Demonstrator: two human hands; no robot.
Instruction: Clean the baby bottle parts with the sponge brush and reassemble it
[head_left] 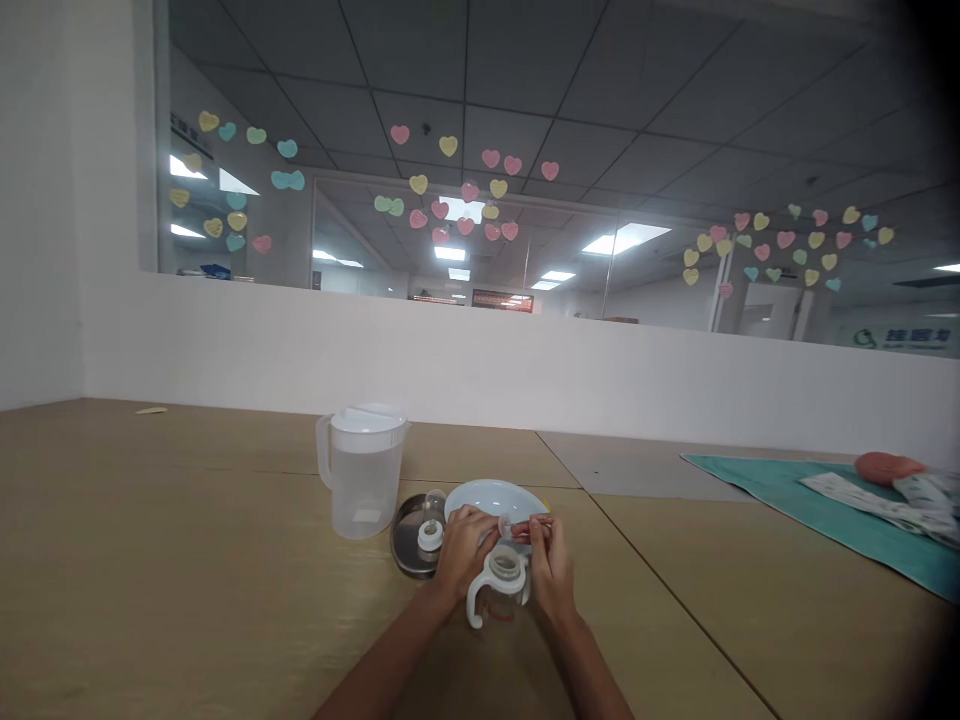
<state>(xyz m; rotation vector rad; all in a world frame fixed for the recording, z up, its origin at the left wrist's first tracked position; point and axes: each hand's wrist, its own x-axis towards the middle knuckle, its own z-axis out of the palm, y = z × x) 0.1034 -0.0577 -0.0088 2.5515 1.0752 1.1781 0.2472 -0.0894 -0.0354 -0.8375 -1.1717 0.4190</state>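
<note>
My left hand (463, 550) is closed, its fingertips at a small translucent piece (505, 525) above the bottle. Facing it, my right hand (553, 568) is also closed, with a thin reddish shape at its fingertips that I cannot make out. Just below them a clear baby bottle (504, 583) stands with its mouth uncovered, a white handle frame around its neck. Left of my left hand, a white bottle collar (430, 537) and a clear dome-shaped cap (434, 506) rest in a dark metal tray (401, 560). Behind my hands is a pale blue-white bowl (491, 490), partly hidden by them.
A lidded translucent pitcher (365, 485) stands left of the tray. At the far right, a teal cloth (795, 490) carries a patterned white cloth (862, 505) and an orange-red object (889, 468). A white wall (480, 365) with a window borders the table's back.
</note>
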